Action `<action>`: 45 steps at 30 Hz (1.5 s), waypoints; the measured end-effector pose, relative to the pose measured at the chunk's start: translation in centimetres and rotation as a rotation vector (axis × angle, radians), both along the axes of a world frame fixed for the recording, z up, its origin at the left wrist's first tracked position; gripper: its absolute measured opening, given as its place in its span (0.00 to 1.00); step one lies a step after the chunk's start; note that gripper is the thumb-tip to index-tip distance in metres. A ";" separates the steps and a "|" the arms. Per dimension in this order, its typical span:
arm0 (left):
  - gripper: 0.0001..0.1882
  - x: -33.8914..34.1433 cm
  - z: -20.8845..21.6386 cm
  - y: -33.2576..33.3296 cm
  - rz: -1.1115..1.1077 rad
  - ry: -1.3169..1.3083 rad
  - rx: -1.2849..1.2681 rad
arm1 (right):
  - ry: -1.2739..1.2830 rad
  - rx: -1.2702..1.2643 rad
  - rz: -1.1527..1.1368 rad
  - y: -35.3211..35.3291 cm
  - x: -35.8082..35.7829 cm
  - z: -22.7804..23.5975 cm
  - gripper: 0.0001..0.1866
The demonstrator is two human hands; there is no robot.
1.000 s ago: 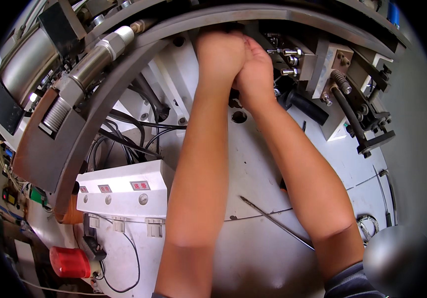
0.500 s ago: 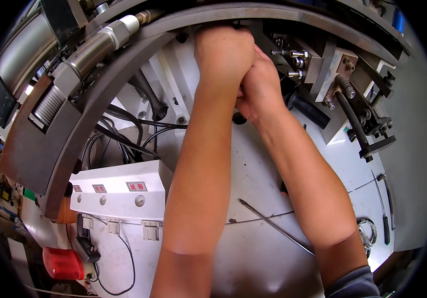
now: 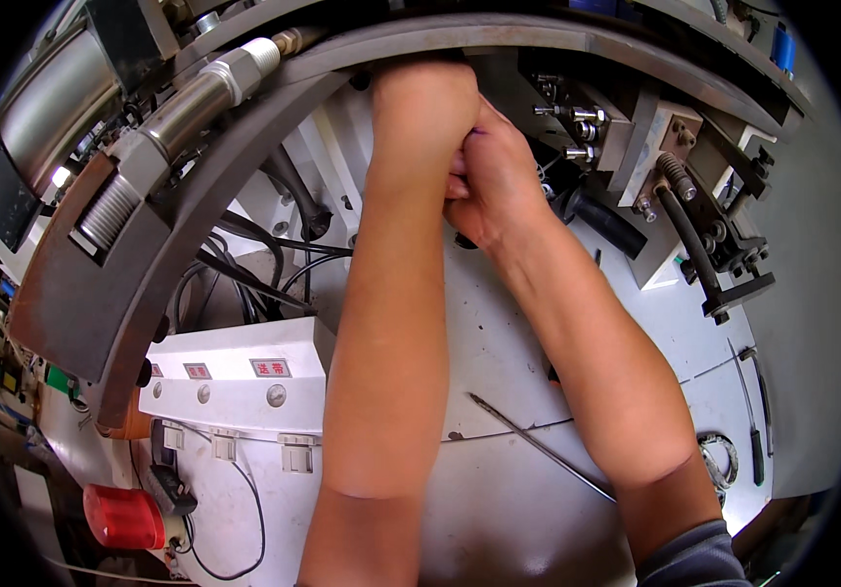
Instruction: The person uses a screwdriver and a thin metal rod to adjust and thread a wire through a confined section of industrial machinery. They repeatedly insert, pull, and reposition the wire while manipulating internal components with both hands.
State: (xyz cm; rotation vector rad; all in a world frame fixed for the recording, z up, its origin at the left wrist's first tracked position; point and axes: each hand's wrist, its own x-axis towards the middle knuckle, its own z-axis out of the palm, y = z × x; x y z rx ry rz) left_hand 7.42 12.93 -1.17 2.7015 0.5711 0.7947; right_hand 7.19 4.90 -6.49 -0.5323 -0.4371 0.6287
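My left hand (image 3: 424, 96) reaches up to the underside of a curved dark metal rim (image 3: 460, 34); its back and wrist show, while the fingers are hidden. Close against it is my right hand (image 3: 501, 174), just below and to the right, with its fingers curled inward. Whatever lies inside that grip cannot be made out. Beside my right hand, metal fittings (image 3: 585, 130) stick out of a block under the rim. A black cylindrical part (image 3: 611, 223) lies slanted below them.
A screwdriver-like rod (image 3: 538, 442) lies on the white tabletop (image 3: 499, 489) between my forearms. To the left are a white control box (image 3: 235, 377), black cables (image 3: 244, 279) and a red lamp (image 3: 125, 517). A spring mechanism (image 3: 677, 176) and slim tools (image 3: 748, 411) are at right.
Both hands have shifted slightly left, and my right hand has also come a little nearer to me. More of its curled fingers shows beside my left wrist.
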 end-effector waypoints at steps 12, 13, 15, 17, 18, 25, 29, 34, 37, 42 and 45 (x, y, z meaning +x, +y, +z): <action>0.14 1.8 -3.0 1.2 -0.444 -0.536 -0.532 | -0.478 -0.255 -0.619 1.6 2.1 -1.3 0.11; 0.15 2.0 -3.0 1.1 -0.478 -0.603 -0.706 | -0.491 -0.277 -0.602 1.5 2.3 -1.4 0.11; 0.17 -0.4 -0.9 -1.3 -0.336 -0.354 -0.629 | -0.483 -0.330 -0.549 0.2 2.7 -0.7 0.11; 0.17 -0.7 -0.5 -1.4 -0.281 -0.247 -0.641 | -0.452 -0.340 -0.495 -0.5 2.4 0.0 0.11; 0.17 0.1 -0.7 -0.3 -0.290 -0.266 -0.696 | -0.441 -0.326 -0.480 -0.3 2.0 0.4 0.11; 0.14 0.7 -0.4 0.4 -0.334 -0.319 -0.520 | -0.214 -0.087 -0.318 0.4 1.0 0.4 0.09; 0.13 0.9 -1.1 1.0 -0.382 -0.414 -0.676 | -0.162 -0.056 -0.356 1.1 -0.2 0.1 0.08; 0.13 0.1 -0.8 0.9 -0.368 -0.331 -0.742 | -0.127 0.011 -0.342 1.4 -0.7 -0.2 0.08; 0.14 -1.5 0.0 -0.6 -0.292 -0.242 -0.739 | -0.035 0.076 -0.205 0.8 -0.5 -0.5 0.07; 0.15 -2.0 -0.2 -0.9 -0.275 -0.305 -0.777 | 0.074 0.167 0.018 0.2 -0.2 -0.7 0.08; 0.15 -2.6 0.3 -1.4 -0.228 -0.233 -0.842 | 0.043 0.109 -0.060 0.1 -0.7 -0.2 0.09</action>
